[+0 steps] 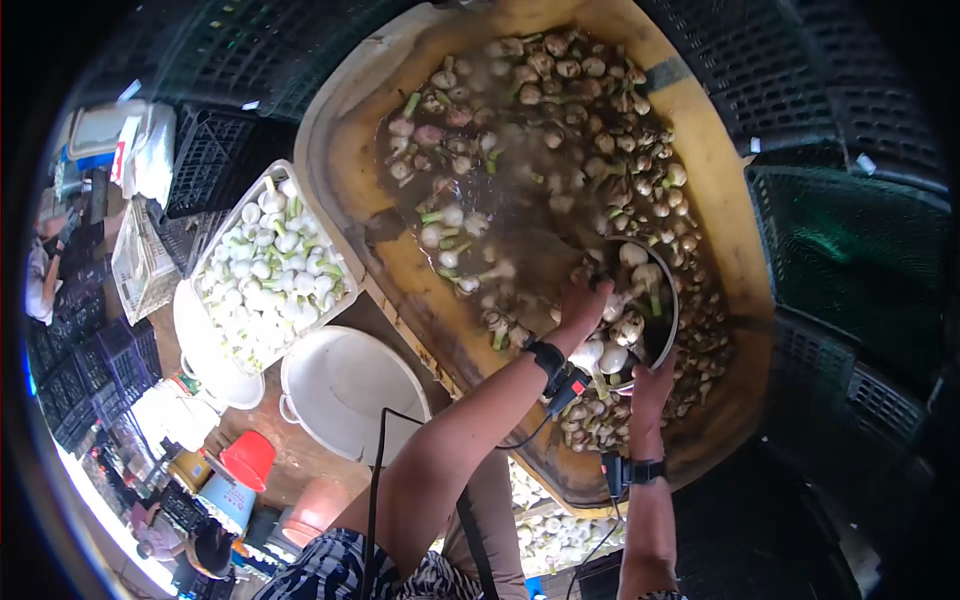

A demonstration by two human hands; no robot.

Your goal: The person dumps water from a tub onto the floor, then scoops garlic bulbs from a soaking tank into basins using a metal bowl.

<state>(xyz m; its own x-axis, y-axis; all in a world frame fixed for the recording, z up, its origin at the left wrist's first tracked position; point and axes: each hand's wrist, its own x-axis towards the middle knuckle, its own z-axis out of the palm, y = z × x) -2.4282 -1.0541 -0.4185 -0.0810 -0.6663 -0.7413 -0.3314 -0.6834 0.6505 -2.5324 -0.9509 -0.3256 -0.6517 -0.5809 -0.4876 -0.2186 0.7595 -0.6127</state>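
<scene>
My right hand (652,388) grips the near rim of a round metal bowl (676,305), which sits tilted in murky water inside a large yellowish tub (400,285). Several whitish garlic bulbs (627,328) with cut stems lie in the bowl. Just left of its rim, my left hand (583,305) reaches down at the water with fingers curled; its fingertips are partly hidden, and what they hold cannot be made out. Around both hands float many dirt-stained garlic bulbs (600,425), thickest along the tub's right side.
Left of the tub stand a white crate (352,283) full of clean garlic and a large white basin (350,385). Dark plastic crates (745,75) border the tub. A red bucket (250,460) and other people, one at a sleeve (40,280), are farther left.
</scene>
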